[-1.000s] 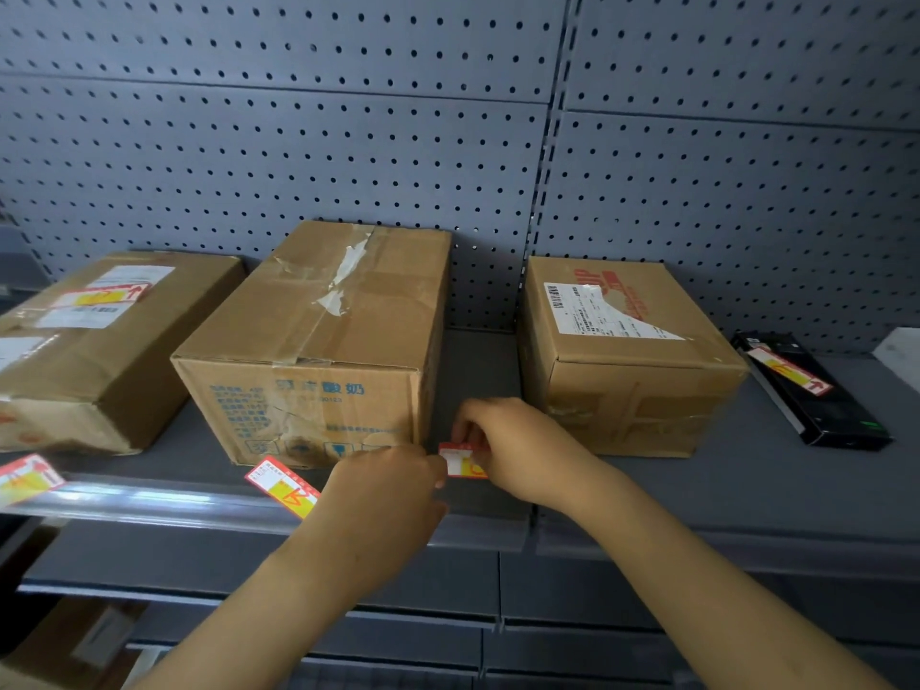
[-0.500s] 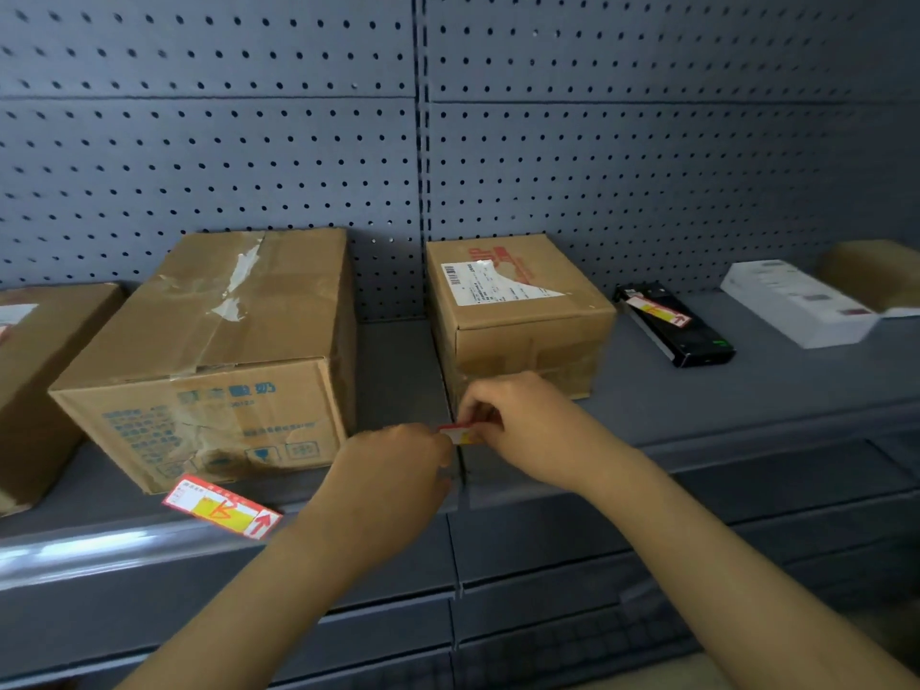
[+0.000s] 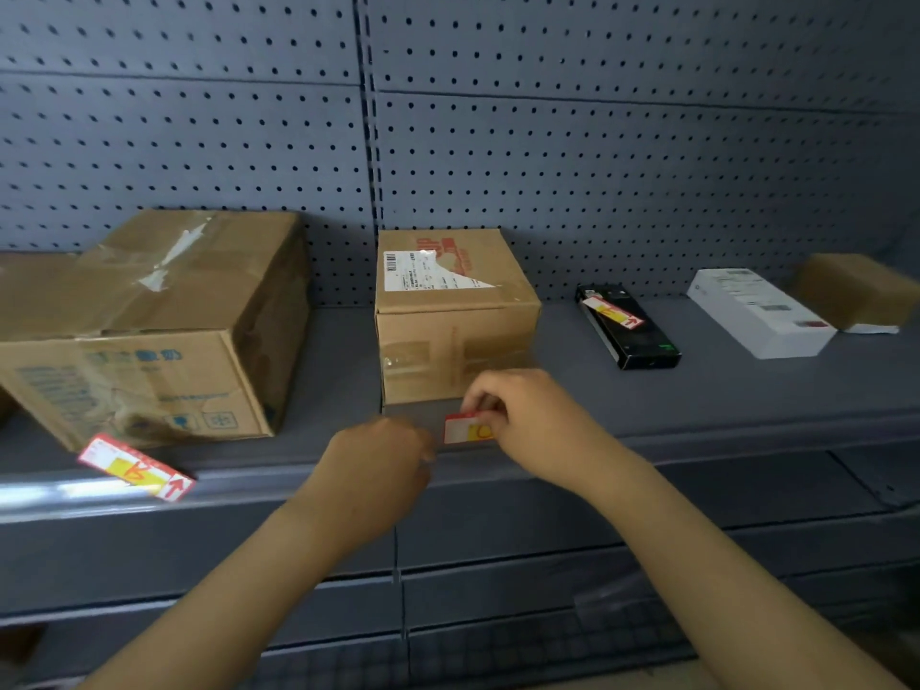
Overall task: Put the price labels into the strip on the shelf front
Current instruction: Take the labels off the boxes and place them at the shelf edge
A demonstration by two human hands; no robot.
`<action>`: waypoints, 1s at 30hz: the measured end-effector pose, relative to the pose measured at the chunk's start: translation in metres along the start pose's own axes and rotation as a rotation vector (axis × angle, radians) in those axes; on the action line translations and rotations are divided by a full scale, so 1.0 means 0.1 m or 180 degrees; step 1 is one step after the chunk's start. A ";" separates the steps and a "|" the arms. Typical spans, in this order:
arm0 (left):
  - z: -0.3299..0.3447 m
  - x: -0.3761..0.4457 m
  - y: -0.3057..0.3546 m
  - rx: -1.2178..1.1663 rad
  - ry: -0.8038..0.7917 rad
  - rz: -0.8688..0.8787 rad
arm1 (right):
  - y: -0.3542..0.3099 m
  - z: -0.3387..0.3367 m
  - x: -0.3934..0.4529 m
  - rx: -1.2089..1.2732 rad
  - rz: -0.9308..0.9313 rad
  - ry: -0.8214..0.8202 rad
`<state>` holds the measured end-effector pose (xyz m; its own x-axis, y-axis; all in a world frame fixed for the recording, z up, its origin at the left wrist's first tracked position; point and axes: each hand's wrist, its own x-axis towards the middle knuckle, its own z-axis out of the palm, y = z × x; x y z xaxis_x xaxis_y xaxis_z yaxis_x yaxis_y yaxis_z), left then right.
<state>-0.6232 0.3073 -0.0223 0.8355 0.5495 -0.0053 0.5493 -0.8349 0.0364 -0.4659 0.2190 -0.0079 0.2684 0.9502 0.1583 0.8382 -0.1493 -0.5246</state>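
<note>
Right hand pinching red-yellow price label, left hand grip unclear, writing unreadable

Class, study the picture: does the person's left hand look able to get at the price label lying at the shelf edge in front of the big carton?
Probably yes. The left hand holds nothing visible, and the price label lies uncovered at the shelf edge to its left, with nothing between them.

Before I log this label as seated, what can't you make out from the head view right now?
- Price label: right half covered by the right hand; print blurred.
- Strip on the shelf front: whether the label sits in it is unclear.
- Left hand: fingers turned away, motion-blurred.
- Large cardboard box: left side cut off by the frame edge.
</note>
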 end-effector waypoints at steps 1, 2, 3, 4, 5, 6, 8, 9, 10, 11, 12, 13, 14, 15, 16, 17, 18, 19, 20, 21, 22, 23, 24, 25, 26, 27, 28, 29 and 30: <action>0.02 0.01 0.06 -0.0014 -0.0014 -0.0052 | 0.04 -0.03 -0.02 0.0025 -0.0010 -0.0009; 0.04 0.01 0.12 -0.0029 -0.0032 -0.0109 | 0.08 -0.05 -0.04 0.0043 -0.0034 -0.0025; 0.06 0.01 0.18 -0.0027 -0.0035 -0.0165 | 0.11 -0.06 -0.06 0.0050 -0.0059 -0.0038; 0.06 0.01 0.24 -0.0010 -0.0009 -0.0210 | 0.14 -0.08 -0.08 0.0064 -0.0078 -0.0041; 0.07 0.01 0.28 0.0006 0.0013 -0.0259 | 0.17 -0.10 -0.11 0.0088 -0.0079 -0.0050; 0.09 0.00 0.32 -0.0001 0.0028 -0.0312 | 0.19 -0.11 -0.13 0.0128 -0.0074 -0.0065; 0.11 -0.02 0.37 -0.0012 0.0043 -0.0391 | 0.24 -0.13 -0.17 0.0201 -0.0078 -0.0094; 0.12 -0.03 0.38 0.0031 0.0038 -0.0413 | 0.26 -0.14 -0.18 0.0216 -0.0079 -0.0106; 0.13 -0.03 0.39 0.0090 0.0045 -0.0433 | 0.28 -0.14 -0.18 0.0221 -0.0074 -0.0121; 0.13 -0.03 0.40 0.0127 0.0054 -0.0455 | 0.29 -0.14 -0.18 0.0226 -0.0068 -0.0138; 0.13 -0.03 0.41 0.0122 0.0069 -0.0475 | 0.30 -0.13 -0.17 0.0229 -0.0065 -0.0150; 0.13 -0.02 0.40 0.0106 0.0074 -0.0489 | 0.30 -0.12 -0.17 0.0232 -0.0063 -0.0154; 0.13 -0.02 0.40 0.0101 0.0078 -0.0485 | 0.30 -0.12 -0.16 0.0241 -0.0057 -0.0148; 0.13 -0.01 0.39 0.0101 0.0071 -0.0464 | 0.29 -0.11 -0.15 0.0258 -0.0044 -0.0135; 0.14 0.00 0.38 0.0100 0.0069 -0.0438 | 0.29 -0.10 -0.14 0.0278 -0.0038 -0.0123; 0.16 0.00 0.37 0.0074 0.0074 -0.0413 | 0.29 -0.09 -0.13 0.0292 -0.0035 -0.0120; 0.17 0.01 0.37 0.0047 0.0091 -0.0393 | 0.28 -0.09 -0.13 0.0292 -0.0030 -0.0129; 0.18 0.01 0.37 0.0045 0.0106 -0.0369 | 0.28 -0.08 -0.12 0.0283 -0.0021 -0.0140; 0.19 0.02 0.36 0.0055 0.0128 -0.0349 | 0.28 -0.08 -0.12 0.0273 -0.0017 -0.0140; 0.21 0.04 0.35 0.0056 0.0168 -0.0347 | 0.28 -0.07 -0.11 0.0265 -0.0016 -0.0132; 0.23 0.05 0.34 0.0065 0.0191 -0.0362 | 0.27 -0.07 -0.11 0.0256 -0.0012 -0.0121; 0.23 0.05 0.34 0.0083 0.0209 -0.0357 | 0.27 -0.06 -0.11 0.0252 -0.0003 -0.0109; 0.23 0.05 0.35 0.0124 0.0277 -0.0291 | 0.27 -0.05 -0.10 0.0250 0.0010 -0.0099; 0.23 0.06 0.35 0.0196 0.0243 -0.0248 | 0.27 -0.05 -0.10 0.0252 0.0016 -0.0092; 0.23 0.06 0.34 0.0350 0.0131 -0.0193 | 0.27 -0.04 -0.10 0.0262 0.0017 -0.0087; 0.24 0.07 0.32 0.0470 0.0102 -0.0170 | 0.27 -0.04 -0.10 0.0281 0.0016 -0.0082; 0.25 0.08 0.31 0.0533 0.0168 -0.0135 | 0.27 -0.04 -0.10 0.0300 0.0014 -0.0069; 0.29 0.10 0.29 0.0561 0.0243 -0.0122 | 0.27 -0.04 -0.10 0.0310 0.0017 -0.0053; 0.29 0.11 0.29 0.0569 0.0259 -0.0099 | 0.28 -0.04 -0.10 0.0313 0.0027 -0.0037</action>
<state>-0.5978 0.2880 -0.0500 0.8181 0.5699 0.0774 0.5749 -0.8061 -0.1404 -0.4430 0.2042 -0.0205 0.2691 0.9523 0.1440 0.7851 -0.1303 -0.6054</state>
